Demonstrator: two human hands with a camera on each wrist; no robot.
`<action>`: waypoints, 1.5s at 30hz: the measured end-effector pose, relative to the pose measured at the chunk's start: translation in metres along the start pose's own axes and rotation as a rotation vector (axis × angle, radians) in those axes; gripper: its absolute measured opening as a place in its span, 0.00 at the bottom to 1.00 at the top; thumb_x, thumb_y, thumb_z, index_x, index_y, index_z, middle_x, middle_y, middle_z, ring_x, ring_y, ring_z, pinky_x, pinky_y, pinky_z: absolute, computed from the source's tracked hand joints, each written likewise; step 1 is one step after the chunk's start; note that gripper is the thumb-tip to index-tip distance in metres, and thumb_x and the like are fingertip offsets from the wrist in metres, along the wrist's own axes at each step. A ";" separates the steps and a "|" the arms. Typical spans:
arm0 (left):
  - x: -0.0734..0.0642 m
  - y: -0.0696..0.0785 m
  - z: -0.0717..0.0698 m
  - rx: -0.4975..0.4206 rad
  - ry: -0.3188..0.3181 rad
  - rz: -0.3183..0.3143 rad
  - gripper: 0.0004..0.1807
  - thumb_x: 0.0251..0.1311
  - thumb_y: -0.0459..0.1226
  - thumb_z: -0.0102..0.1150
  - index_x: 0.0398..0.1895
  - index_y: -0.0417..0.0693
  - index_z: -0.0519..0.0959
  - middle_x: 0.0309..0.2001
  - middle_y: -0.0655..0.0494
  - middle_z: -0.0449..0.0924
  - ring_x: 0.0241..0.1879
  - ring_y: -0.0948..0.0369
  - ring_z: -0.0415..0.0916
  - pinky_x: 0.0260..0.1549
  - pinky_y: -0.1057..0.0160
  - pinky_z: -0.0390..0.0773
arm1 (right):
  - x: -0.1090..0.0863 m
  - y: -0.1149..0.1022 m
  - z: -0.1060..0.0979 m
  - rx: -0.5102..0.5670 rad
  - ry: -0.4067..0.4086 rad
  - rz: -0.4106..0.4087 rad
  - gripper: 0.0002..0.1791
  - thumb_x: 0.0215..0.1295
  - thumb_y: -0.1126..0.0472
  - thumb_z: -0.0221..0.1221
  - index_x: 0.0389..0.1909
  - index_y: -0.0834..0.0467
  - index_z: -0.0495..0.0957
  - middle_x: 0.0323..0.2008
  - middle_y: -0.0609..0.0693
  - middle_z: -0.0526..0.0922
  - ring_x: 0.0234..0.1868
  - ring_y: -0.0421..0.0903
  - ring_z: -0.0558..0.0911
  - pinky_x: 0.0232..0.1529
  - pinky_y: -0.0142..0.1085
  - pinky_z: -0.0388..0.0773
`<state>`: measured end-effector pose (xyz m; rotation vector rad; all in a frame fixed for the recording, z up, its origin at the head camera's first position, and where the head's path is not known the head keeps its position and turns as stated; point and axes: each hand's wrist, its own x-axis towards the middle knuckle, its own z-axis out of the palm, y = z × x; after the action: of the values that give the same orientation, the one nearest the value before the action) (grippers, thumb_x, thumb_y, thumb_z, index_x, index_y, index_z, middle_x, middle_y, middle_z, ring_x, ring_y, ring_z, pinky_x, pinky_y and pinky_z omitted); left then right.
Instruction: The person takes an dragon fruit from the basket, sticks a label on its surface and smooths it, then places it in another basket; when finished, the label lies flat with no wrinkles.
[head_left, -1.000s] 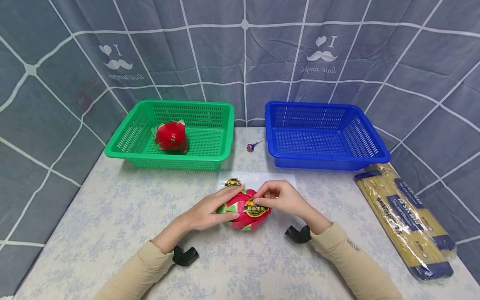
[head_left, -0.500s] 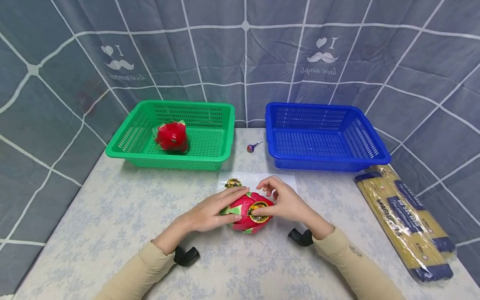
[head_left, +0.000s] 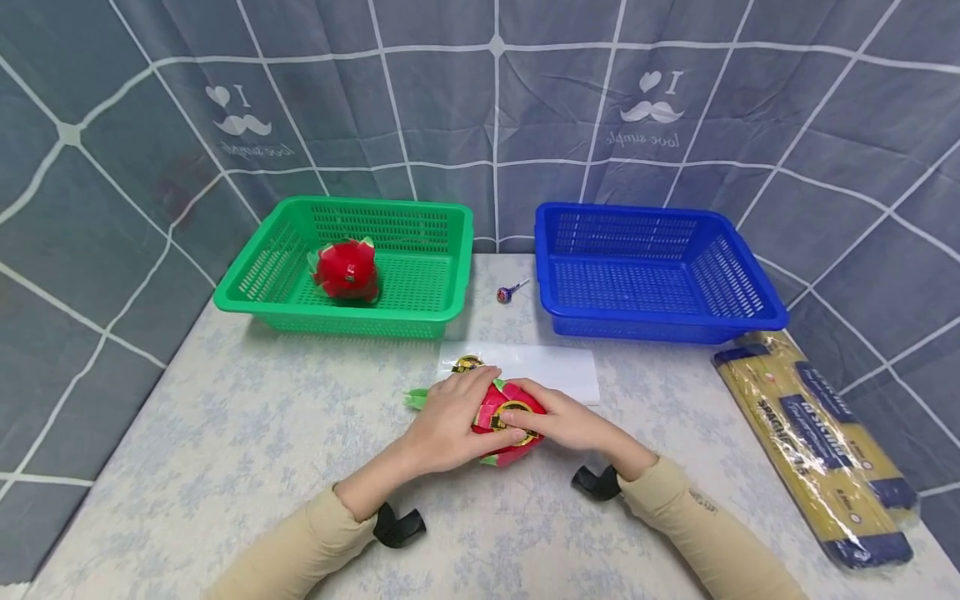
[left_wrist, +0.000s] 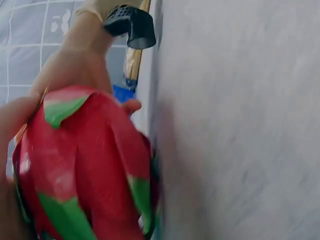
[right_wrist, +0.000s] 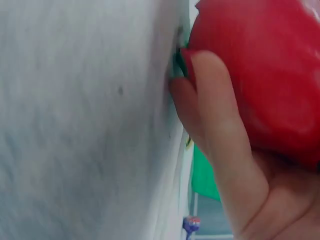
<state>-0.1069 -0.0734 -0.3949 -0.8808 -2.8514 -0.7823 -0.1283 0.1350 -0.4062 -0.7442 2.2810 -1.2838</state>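
A red dragon fruit [head_left: 486, 413] with green-tipped scales lies on the table, its leafy green end toward the left. My left hand [head_left: 450, 421] lies over its left part, fingers across the top and thumb on the near side. At the right end, my right hand [head_left: 573, 423] holds the fruit; its fingers curl round the far side and its thumb presses on a round black-and-gold label [head_left: 516, 406]. Both thumbs partly cover this label. Red skin of the dragon fruit [left_wrist: 95, 145] fills much of the left wrist view. Behind lies a white sheet [head_left: 558, 368] bearing another label [head_left: 468, 363].
A green basket [head_left: 345, 315] at the back left contains another dragon fruit [head_left: 347, 271]. To its right stands a blue basket [head_left: 663, 322]. Between them lies a lollipop [head_left: 505, 294]. Spaghetti packs [head_left: 813, 450] lie along the right edge. A patterned curtain [head_left: 442, 108] hangs behind.
My left hand has shifted right over the dragon fruit, uncovering its leafy end. My right hand went from pinching at the label to holding the fruit's right end, thumb on the label.
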 end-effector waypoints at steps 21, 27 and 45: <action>0.007 -0.019 0.006 -0.133 0.034 0.054 0.28 0.64 0.53 0.49 0.59 0.42 0.67 0.53 0.51 0.71 0.53 0.56 0.67 0.46 0.49 0.69 | 0.003 0.006 0.001 0.058 0.033 -0.001 0.27 0.73 0.47 0.43 0.65 0.58 0.61 0.54 0.53 0.74 0.53 0.46 0.73 0.55 0.44 0.69; 0.008 -0.019 0.007 -0.135 0.061 0.071 0.22 0.72 0.46 0.38 0.57 0.40 0.69 0.52 0.50 0.72 0.51 0.55 0.68 0.46 0.50 0.70 | 0.003 0.009 -0.002 0.126 -0.038 -0.017 0.30 0.68 0.49 0.53 0.65 0.56 0.58 0.51 0.52 0.73 0.50 0.46 0.74 0.51 0.42 0.72; 0.008 -0.010 0.015 -0.137 0.190 -0.013 0.27 0.65 0.52 0.45 0.55 0.41 0.72 0.51 0.51 0.74 0.52 0.55 0.69 0.45 0.50 0.69 | 0.004 0.004 0.002 0.093 0.019 -0.043 0.26 0.75 0.49 0.38 0.66 0.59 0.60 0.56 0.53 0.72 0.57 0.47 0.70 0.59 0.46 0.65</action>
<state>-0.1175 -0.0690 -0.4109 -0.7569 -2.6676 -1.0145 -0.1310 0.1330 -0.4105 -0.7554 2.2146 -1.4113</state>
